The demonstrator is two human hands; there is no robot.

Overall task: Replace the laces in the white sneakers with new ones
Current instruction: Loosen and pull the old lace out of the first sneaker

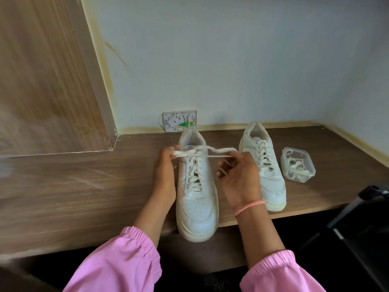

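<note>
- The wooden surface (84, 186) spans the view, with a pale wall behind it and a tall wood-grain panel (42, 70) rising at 10 o'clock.
- The near sneaker (196, 192) lies at the centre, its toe hanging just over the surface's front edge at 6 o'clock and its heel pointing to 12 o'clock; it is laced up to the top eyelets.
- The second sneaker (265, 167) stands at 3 o'clock from the first, just beside it, also laced, toe toward the front edge.
- The left hand (164, 165), in a pink sleeve, sits against the near sneaker's 9 o'clock side; its grip pinches one end of the lace (200, 152) by the collar.
- The right hand (240, 173), with a pink band (248, 205) on the wrist, sits at the sneaker's 3 o'clock side; its grip is curled around the other lace end, and the lace runs taut between both hands across the shoe's opening.
- A clear plastic container (299, 165) rests at 3 o'clock from the second sneaker, near it, with loose white laces (295, 165) inside.
- A small white wall box (180, 121) sits at 12 o'clock, just behind the near sneaker's heel.
</note>
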